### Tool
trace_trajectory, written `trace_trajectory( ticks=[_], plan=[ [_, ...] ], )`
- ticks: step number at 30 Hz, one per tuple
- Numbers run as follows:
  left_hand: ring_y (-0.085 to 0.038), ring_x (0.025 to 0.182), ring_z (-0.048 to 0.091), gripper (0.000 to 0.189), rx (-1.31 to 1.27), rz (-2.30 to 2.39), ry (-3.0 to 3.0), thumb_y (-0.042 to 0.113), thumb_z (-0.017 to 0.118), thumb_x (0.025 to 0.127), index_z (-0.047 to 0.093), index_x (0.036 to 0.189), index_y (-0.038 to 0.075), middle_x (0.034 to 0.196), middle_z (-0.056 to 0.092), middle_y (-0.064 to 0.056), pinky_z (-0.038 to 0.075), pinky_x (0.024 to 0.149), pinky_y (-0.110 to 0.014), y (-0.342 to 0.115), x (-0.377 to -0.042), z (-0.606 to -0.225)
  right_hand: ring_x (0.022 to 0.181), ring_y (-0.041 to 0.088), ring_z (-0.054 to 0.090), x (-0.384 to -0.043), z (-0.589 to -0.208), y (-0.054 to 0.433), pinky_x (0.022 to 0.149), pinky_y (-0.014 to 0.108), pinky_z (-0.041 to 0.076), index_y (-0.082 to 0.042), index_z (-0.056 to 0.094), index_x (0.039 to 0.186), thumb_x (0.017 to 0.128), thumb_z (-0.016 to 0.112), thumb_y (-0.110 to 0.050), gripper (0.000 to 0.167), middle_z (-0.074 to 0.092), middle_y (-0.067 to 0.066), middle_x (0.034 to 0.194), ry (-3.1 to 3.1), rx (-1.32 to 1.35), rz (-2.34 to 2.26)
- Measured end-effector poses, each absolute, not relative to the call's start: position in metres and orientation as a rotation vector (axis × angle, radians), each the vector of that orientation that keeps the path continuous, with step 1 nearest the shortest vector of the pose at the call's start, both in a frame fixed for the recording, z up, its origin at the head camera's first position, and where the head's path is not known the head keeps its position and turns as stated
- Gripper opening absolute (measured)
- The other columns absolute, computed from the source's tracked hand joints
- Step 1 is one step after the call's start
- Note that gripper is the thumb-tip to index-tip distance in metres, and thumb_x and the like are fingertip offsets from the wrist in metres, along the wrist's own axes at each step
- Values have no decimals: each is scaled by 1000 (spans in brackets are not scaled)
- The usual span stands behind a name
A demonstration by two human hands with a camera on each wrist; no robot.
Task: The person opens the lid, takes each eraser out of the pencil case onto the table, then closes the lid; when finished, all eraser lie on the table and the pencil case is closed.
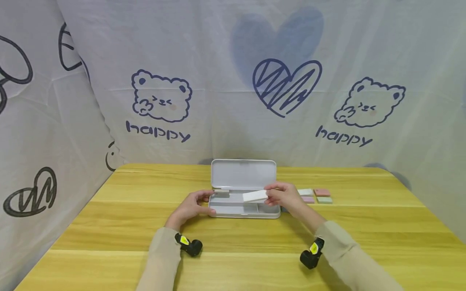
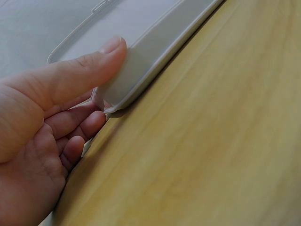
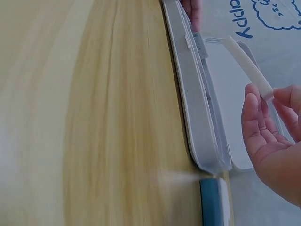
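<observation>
An open white pencil case (image 1: 233,208) lies on the table, its lid (image 1: 244,173) tilted up at the back. My left hand (image 1: 191,207) holds the case's left end, thumb on the front side and the other fingers bent round the corner, as the left wrist view shows. Above the case's right half, my right hand (image 1: 287,197) pinches one end of a long white eraser-like bar (image 3: 249,66) between thumb and fingers. Inside the rear compartment, at the left, sits a small grey block (image 1: 221,193).
Beyond the case's right end lie a pink block (image 1: 322,192), a pale green block (image 1: 324,200), a lilac block (image 1: 308,199) and a white block (image 1: 306,192). A teal block (image 3: 210,202) shows close to the case's end. A printed curtain (image 1: 218,81) hangs behind the wooden table (image 1: 109,226).
</observation>
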State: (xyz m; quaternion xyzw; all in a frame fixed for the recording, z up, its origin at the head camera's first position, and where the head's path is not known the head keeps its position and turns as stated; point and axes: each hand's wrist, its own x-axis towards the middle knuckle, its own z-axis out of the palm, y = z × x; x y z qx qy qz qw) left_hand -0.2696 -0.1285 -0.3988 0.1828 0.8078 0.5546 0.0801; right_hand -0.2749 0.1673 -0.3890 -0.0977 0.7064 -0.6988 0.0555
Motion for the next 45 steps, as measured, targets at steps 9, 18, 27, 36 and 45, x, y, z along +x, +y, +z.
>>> trace_trajectory(
  ticks=[9, 18, 27, 36, 45],
  plan=[
    [-32, 96, 48, 61, 558, 1659, 2421, -1, 72, 69, 45, 122, -13, 106, 52, -25, 39, 81, -32, -129, -270, -399, 59, 14, 62, -261, -385, 187, 57, 25, 50, 8, 58, 93, 83, 51, 6, 12, 62, 6, 67, 2079, -276, -2107],
    [-32, 95, 47, 60, 556, 1661, 2419, -1, 72, 68, 45, 121, -13, 105, 51, -26, 38, 79, -30, -129, -269, -398, 61, 15, 62, -246, -386, 214, 57, 25, 50, 12, 56, 95, 84, 50, 7, 14, 62, 10, 72, 2061, -234, -2109],
    [-30, 93, 48, 61, 565, 1673, 2414, -1, 74, 67, 46, 120, -13, 103, 53, -23, 39, 77, -30, -131, -279, -410, 62, 16, 62, -238, -391, 243, 60, 26, 51, 0, 62, 90, 84, 49, 7, 15, 62, 9, 73, 2040, -262, -2126],
    [-24, 93, 49, 65, 547, 1654, 2449, 7, 77, 65, 49, 122, -6, 104, 55, -15, 39, 80, -30, -134, -291, -425, 63, 18, 63, -232, -392, 268, 59, 27, 51, -4, 65, 88, 85, 51, 6, 18, 63, 11, 71, 2044, -297, -2126],
    [-33, 97, 47, 61, 574, 1660, 2418, -1, 72, 69, 44, 122, -14, 108, 51, -27, 37, 86, -42, -130, -271, -399, 64, 18, 63, -229, -392, 291, 60, 27, 51, -7, 65, 88, 85, 51, 5, 19, 64, 8, 71, 2050, -241, -2132]
  ],
)
